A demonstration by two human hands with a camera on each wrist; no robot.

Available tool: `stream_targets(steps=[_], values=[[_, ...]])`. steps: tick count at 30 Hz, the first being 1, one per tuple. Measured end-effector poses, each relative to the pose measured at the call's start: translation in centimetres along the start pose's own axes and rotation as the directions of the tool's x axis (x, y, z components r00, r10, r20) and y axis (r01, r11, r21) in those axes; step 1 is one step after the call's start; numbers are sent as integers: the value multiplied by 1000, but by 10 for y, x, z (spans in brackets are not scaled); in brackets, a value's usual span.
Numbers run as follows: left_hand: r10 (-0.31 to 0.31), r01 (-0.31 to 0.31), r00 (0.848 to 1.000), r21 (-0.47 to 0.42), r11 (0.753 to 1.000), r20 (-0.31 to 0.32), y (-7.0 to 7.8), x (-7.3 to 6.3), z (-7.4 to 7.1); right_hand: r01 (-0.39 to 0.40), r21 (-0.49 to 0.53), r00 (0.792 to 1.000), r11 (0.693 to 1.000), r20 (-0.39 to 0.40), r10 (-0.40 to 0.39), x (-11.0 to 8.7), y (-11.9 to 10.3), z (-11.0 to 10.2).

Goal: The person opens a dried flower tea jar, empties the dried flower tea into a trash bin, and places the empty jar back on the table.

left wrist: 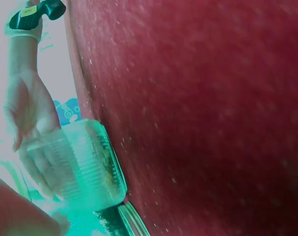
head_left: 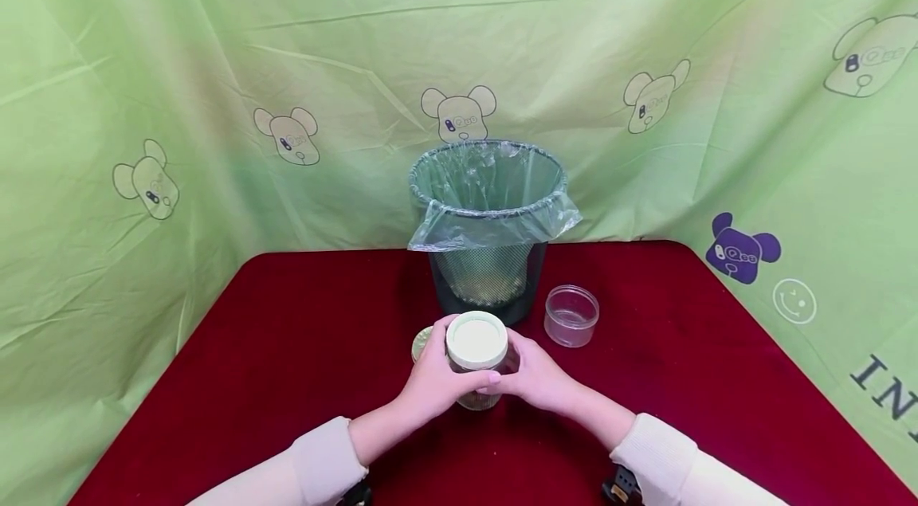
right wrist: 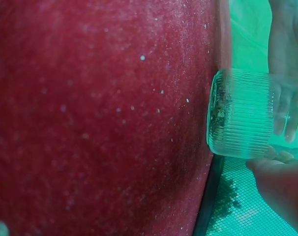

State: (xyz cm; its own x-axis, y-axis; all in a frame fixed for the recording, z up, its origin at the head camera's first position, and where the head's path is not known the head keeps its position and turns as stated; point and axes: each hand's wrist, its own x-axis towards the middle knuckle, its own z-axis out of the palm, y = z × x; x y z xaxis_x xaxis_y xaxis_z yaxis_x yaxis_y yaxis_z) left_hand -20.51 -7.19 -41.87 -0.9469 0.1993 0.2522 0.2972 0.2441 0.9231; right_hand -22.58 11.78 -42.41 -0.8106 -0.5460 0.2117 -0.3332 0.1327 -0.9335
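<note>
A clear ribbed jar (head_left: 479, 401) with a white lid (head_left: 476, 339) stands upright on the red cloth, in the middle of the head view. My left hand (head_left: 433, 382) holds it from the left and my right hand (head_left: 539, 376) from the right, fingers curved round its upper part, thumbs meeting in front. A thin layer of brownish-yellow bits lies at the bottom of the jar (right wrist: 245, 113) in the right wrist view. Behind my left hand a pale round lid-like thing (head_left: 421, 343) is partly hidden.
Behind the jar stands a dark mesh waste bin (head_left: 534, 271) lined with a clear plastic bag (head_left: 495, 231). To its right is a clear round container (head_left: 571, 323) without a lid. Green printed curtains (head_left: 344, 92) enclose the red table (head_left: 287, 331); small pale specks dot the cloth.
</note>
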Motion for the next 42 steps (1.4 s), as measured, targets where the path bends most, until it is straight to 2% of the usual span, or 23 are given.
stream_targets(steps=[5,8,10,13,18,21,23,25,28,35,39,42], values=[[26,-24,994,-20,1000,103,-6,5,-12,1,8,1000,1000,0,-1,0,-1,1],[79,-72,978,-42,996,193,-12,13,-21,-14,18,1000,1000,-1,14,0,-1,1],[124,-107,957,-78,991,261,-15,19,-28,-21,23,1000,1000,0,21,0,0,1],[183,-139,916,-145,980,357,-19,29,-37,-23,20,1000,1000,-2,23,0,0,1],[209,-136,856,-184,974,472,-22,44,-44,-16,16,1000,1000,-6,17,-1,0,2],[216,-144,833,-178,973,509,-23,49,-45,-13,27,1000,1000,-4,13,-1,0,2],[217,-148,826,-172,974,520,-22,51,-45,-10,31,1000,999,-3,10,-1,-1,2],[213,-148,827,-165,975,520,-22,52,-44,-6,33,1000,999,-2,6,0,-1,2],[203,-147,844,-150,978,497,-20,50,-42,-8,33,1000,999,-3,8,0,-1,1],[155,-127,911,-99,987,382,-18,38,-34,-21,28,1000,999,-4,21,0,0,0],[104,-103,953,-18,994,285,-17,30,-28,-38,25,999,999,-7,38,0,0,0],[84,-92,976,33,995,199,-14,23,-22,-32,15,999,999,-10,33,0,0,0]])
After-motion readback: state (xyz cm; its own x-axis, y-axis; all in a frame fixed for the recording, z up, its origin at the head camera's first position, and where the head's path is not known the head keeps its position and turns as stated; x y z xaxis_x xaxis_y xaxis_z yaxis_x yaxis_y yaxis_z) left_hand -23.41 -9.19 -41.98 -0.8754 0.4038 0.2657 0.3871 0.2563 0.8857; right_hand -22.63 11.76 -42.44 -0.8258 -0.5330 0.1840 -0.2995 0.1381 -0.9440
